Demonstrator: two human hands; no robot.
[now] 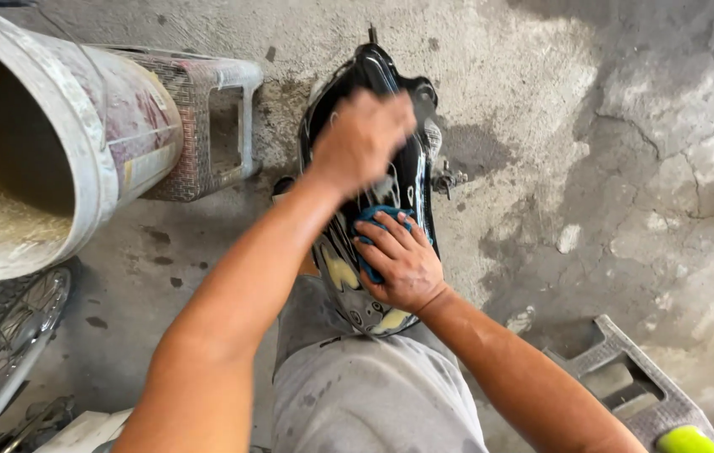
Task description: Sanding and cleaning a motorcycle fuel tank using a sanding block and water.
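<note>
A glossy black motorcycle fuel tank [411, 180] stands on end on the concrete floor, leaning against my knee in grey trousers [374, 394]. My left hand [361, 138] rests on the tank's upper part, blurred by motion, gripping its edge. Lower down, my right hand [399, 260] presses a blue cloth [374, 220] against the tank's shiny side. A small metal fitting [445, 178] sticks out at the tank's right.
A large dirty white bucket [46, 143] lies at the left with a woven-pattern plastic stool [206, 117] behind it. A spoked motorcycle wheel [5, 335] is at the lower left. Another grey stool [625, 382] lies at the lower right on cracked concrete.
</note>
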